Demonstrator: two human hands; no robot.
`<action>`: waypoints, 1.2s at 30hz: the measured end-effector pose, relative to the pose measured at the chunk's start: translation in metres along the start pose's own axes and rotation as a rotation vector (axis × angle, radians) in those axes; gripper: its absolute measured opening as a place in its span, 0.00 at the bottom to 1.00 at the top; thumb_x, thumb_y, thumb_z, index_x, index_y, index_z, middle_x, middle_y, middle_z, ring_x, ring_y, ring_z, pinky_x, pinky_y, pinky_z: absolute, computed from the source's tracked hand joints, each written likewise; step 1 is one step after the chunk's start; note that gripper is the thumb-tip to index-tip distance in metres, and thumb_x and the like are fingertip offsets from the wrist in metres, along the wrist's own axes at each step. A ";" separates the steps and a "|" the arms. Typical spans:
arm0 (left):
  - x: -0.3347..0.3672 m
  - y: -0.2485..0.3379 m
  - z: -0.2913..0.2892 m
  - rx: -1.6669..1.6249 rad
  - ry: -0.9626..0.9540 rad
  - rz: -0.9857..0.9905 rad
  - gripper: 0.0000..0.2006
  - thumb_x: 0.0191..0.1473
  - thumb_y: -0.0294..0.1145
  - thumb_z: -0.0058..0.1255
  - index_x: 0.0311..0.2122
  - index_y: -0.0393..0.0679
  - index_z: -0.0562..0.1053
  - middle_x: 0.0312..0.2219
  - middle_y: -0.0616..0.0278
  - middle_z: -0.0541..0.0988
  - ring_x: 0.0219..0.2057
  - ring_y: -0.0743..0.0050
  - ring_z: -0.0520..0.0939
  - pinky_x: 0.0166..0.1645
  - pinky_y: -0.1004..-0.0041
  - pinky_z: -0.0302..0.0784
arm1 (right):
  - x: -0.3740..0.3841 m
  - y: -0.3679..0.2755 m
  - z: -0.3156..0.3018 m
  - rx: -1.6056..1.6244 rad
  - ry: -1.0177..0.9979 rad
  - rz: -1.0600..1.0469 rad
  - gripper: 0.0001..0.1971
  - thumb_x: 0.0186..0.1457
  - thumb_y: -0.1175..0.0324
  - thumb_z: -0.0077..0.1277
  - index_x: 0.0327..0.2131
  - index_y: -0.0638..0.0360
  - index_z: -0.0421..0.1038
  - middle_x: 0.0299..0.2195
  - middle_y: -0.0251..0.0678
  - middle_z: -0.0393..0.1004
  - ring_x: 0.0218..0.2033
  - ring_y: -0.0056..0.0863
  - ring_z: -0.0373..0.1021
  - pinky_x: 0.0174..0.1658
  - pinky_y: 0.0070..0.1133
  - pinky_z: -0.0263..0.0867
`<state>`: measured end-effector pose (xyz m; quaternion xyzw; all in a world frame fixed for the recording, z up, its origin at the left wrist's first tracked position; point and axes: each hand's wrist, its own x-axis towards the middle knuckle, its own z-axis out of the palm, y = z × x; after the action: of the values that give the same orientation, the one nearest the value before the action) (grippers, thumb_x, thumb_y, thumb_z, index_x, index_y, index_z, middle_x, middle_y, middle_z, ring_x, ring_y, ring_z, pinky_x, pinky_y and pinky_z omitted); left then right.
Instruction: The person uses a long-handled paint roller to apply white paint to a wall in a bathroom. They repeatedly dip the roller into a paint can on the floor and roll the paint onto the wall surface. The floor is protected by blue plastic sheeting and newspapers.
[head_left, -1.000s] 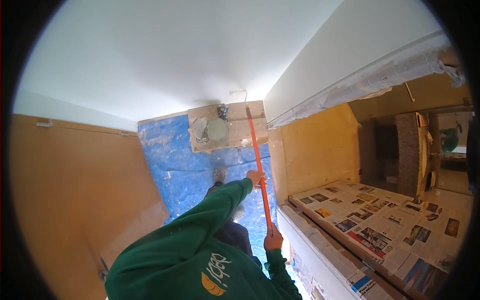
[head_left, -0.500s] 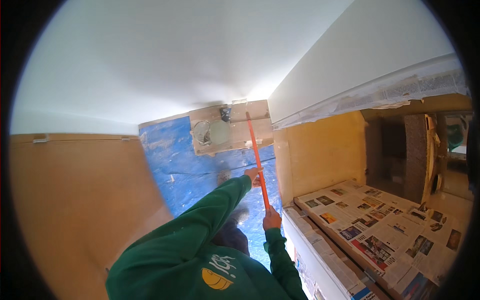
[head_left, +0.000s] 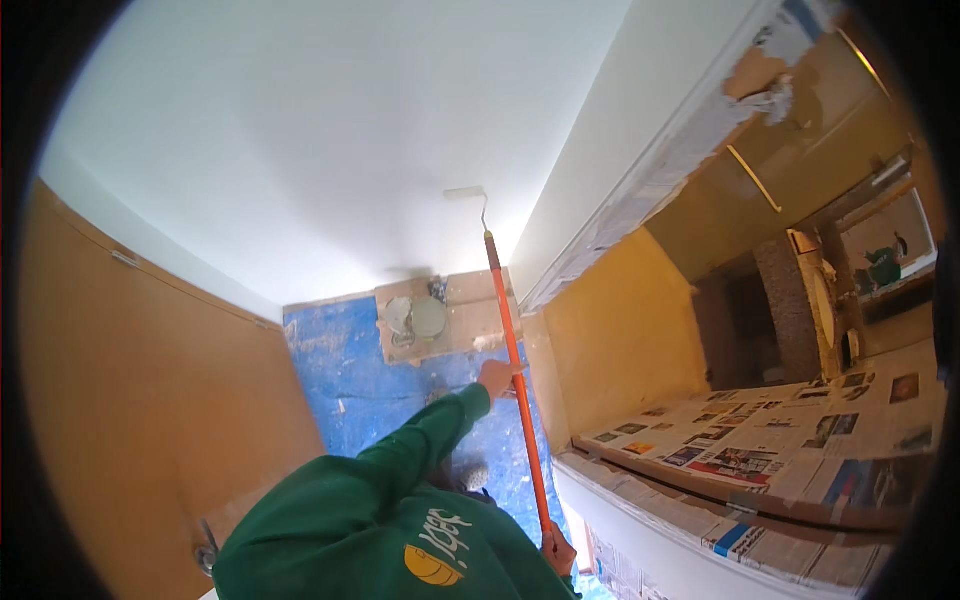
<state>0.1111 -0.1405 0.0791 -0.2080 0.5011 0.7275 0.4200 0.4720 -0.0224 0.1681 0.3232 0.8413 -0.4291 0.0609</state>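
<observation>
Right hand [head_left: 560, 551] clamped round long orange pole [head_left: 529, 440] near its lower end. Left hand [head_left: 496, 379] clamped round it higher up. Blue plastic sheet [head_left: 345, 385] underfoot; flat brown cardboard [head_left: 469, 312] beyond. White cylindrical roller [head_left: 463, 192] on pole's far end, at flat white wall [head_left: 300, 120]; contact unclear.

Green sweatshirt [head_left: 310, 510], yellow emblem [head_left: 431, 567], white lettering [head_left: 446, 536]

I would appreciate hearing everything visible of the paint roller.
The paint roller has a long, straight, smooth-looking orange-red pole, a dark handle section above it, a thin bent wire arm and a pale cylindrical cover. It slants slightly left toward its top. The left hand grips it midway, the right hand near its lower visible end. The cover is at the white wall; contact cannot be confirmed.
</observation>
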 end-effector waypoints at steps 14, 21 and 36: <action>-0.129 0.110 0.085 0.483 0.087 1.115 0.15 0.49 0.35 0.50 0.25 0.29 0.74 0.18 0.56 0.76 0.15 0.75 0.77 0.19 0.76 0.74 | 0.002 -0.032 -0.025 0.394 0.070 -0.268 0.17 0.58 0.64 0.40 0.46 0.64 0.68 0.15 0.24 0.60 0.15 0.11 0.56 0.17 0.14 0.53; -0.189 0.159 0.098 0.239 0.020 0.906 0.12 0.49 0.33 0.50 0.30 0.33 0.75 0.21 0.59 0.77 0.20 0.77 0.78 0.23 0.78 0.76 | 0.004 -0.072 -0.011 0.462 0.099 -0.299 0.15 0.58 0.65 0.40 0.44 0.65 0.69 0.15 0.25 0.60 0.15 0.11 0.55 0.18 0.14 0.53; -0.111 0.070 0.024 0.574 0.063 0.911 0.13 0.50 0.33 0.49 0.27 0.31 0.74 0.22 0.57 0.78 0.20 0.75 0.79 0.21 0.77 0.77 | -0.010 0.004 0.026 0.194 0.035 -0.223 0.16 0.56 0.62 0.40 0.47 0.54 0.68 0.23 0.39 0.69 0.22 0.30 0.67 0.26 0.25 0.63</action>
<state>0.1188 -0.1735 0.2089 0.1319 0.7316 0.6632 0.0870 0.4782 -0.0454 0.1531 0.2394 0.8276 -0.5066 -0.0334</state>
